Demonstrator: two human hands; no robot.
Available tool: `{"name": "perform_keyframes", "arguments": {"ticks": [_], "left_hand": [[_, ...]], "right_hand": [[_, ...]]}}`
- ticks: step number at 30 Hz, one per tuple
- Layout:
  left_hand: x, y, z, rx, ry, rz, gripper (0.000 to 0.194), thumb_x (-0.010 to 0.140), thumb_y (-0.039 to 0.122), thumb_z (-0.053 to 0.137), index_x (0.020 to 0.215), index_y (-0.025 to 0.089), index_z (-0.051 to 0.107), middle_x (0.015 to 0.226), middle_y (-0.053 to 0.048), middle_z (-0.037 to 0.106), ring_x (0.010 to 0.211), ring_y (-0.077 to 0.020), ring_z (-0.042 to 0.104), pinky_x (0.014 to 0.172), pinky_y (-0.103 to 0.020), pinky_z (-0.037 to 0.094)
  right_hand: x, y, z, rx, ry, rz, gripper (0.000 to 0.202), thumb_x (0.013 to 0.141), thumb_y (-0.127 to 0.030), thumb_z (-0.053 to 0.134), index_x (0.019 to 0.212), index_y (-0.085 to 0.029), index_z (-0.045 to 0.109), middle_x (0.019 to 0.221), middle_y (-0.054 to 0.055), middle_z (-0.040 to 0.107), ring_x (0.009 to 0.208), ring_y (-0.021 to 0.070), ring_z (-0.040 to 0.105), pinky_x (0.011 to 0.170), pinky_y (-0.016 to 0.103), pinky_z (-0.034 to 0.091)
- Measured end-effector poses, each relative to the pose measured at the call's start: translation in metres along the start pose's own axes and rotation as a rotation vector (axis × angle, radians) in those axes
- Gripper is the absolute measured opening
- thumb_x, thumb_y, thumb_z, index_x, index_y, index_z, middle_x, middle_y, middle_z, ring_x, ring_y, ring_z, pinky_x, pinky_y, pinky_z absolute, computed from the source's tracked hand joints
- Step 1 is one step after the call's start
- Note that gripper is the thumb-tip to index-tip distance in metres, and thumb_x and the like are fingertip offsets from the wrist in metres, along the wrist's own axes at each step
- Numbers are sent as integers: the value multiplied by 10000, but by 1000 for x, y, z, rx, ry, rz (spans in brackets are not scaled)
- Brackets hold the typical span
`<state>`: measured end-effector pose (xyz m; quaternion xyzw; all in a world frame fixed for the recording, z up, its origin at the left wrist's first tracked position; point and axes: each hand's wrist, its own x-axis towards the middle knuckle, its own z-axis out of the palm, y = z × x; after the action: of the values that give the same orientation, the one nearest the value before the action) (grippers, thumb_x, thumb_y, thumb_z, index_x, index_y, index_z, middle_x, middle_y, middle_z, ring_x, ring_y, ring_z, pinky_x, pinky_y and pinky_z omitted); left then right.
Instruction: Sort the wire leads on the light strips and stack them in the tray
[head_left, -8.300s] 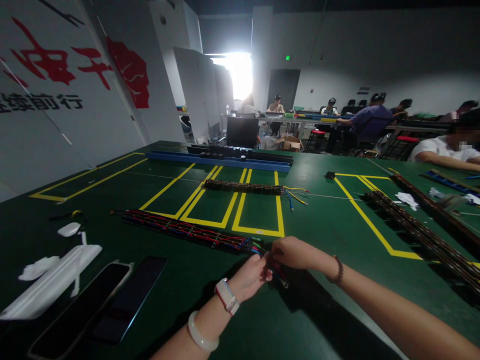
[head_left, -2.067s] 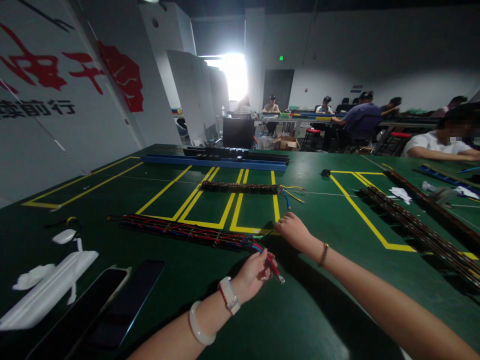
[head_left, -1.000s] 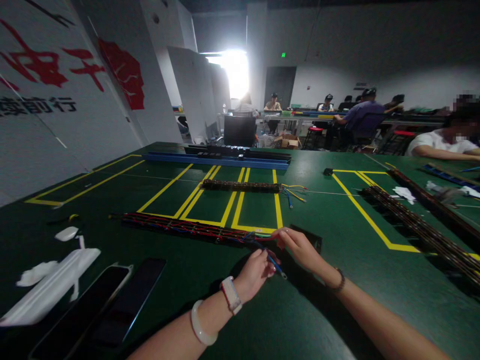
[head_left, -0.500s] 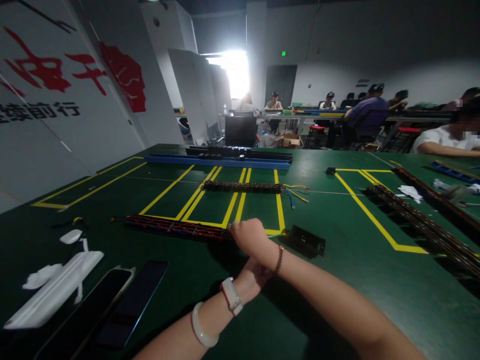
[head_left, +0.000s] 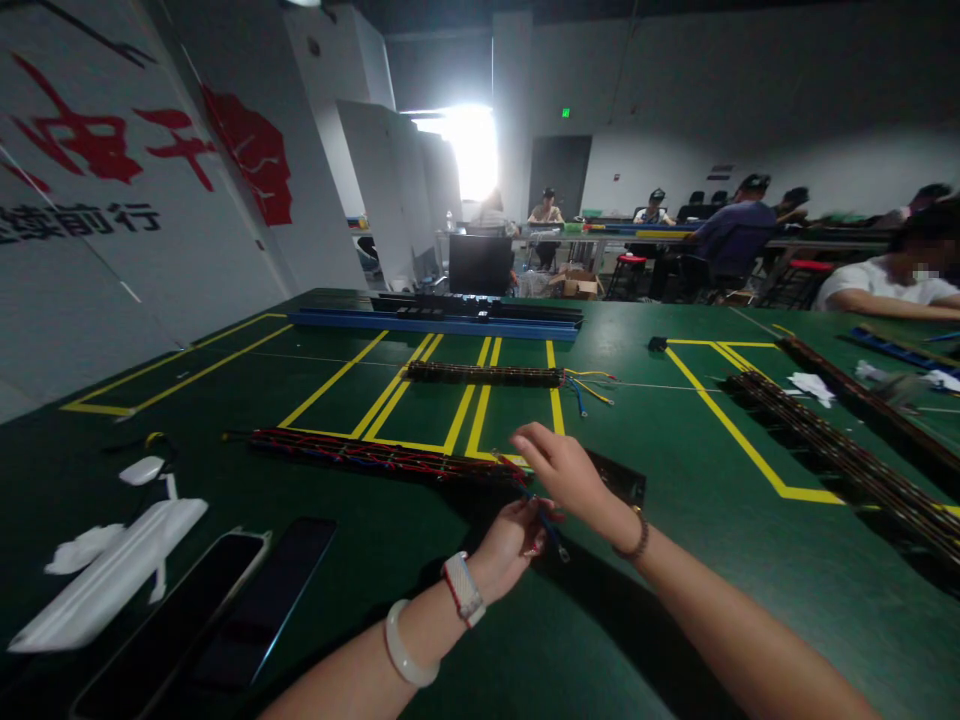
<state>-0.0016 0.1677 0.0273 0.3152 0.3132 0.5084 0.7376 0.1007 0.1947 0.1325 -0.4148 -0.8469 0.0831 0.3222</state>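
Note:
My left hand is closed on a blue wire with a metal ring terminal at its end. The wire comes from the right end of a long dark bundle laced with red and blue wires, lying across the table. Just above and to the right, my right hand hovers over that end with its fingers stretched forward and apart from the palm; its thumb is hidden. Short red and yellow leads show near its fingertips. Behind it, a dark box-like part is partly covered.
A second wired bundle with loose ring-ended leads lies farther back, before blue rails. Long dark strips lie right. Front left are two phones and a white wrapped item. A person sits at the right.
My right hand has lifted off my left hand and moved right, its fingers opening out. The blue wire with its ring terminal now shows at my left fingers. My left hand stays nearly in place.

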Motion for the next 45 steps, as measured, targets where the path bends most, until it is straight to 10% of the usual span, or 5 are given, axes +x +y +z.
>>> {"name": "perform_keyframes", "arguments": {"ticks": [9,24,31,36,45], "left_hand": [[-8,41,-11,665,-163,-166,409,870,462,460,941,77,576,731,-91,634,347,-19,294,396,-207,116],[-26,74,-27,1247,-149,31,474,883,526,401,834,128,654,610,-54,587,415,-102,457,438,-219,335],[-52,111,-78,1579,204,690,395,889,473,459,1140,193,581,1185,-95,551,1126,-206,507,995,-350,378],[-45,131,-131,1986,301,688,663,869,565,446,1437,261,290,1536,-92,103,1406,-263,159,1126,-466,190],[-28,158,-164,2350,117,655,607,936,475,336,1478,248,185,1538,-73,107,1418,-210,117,1147,-451,161]], "right_hand": [[-85,74,23,115,56,-2,328,966,-354,330,1029,-165,591,995,92,643,911,175,601,814,295,447],[-88,84,31,16,-163,-103,299,970,-307,341,1109,-175,570,1007,91,639,898,169,610,810,319,469],[-77,30,23,-54,63,-541,249,932,-196,424,1153,-155,531,976,87,604,862,141,568,758,277,491],[-39,-13,56,-462,61,-748,349,912,-181,441,1245,-117,522,1248,128,540,1180,237,478,1042,408,365],[-13,31,66,-891,-78,-145,420,807,-313,582,1071,11,626,908,223,632,913,333,578,932,497,329]]}}
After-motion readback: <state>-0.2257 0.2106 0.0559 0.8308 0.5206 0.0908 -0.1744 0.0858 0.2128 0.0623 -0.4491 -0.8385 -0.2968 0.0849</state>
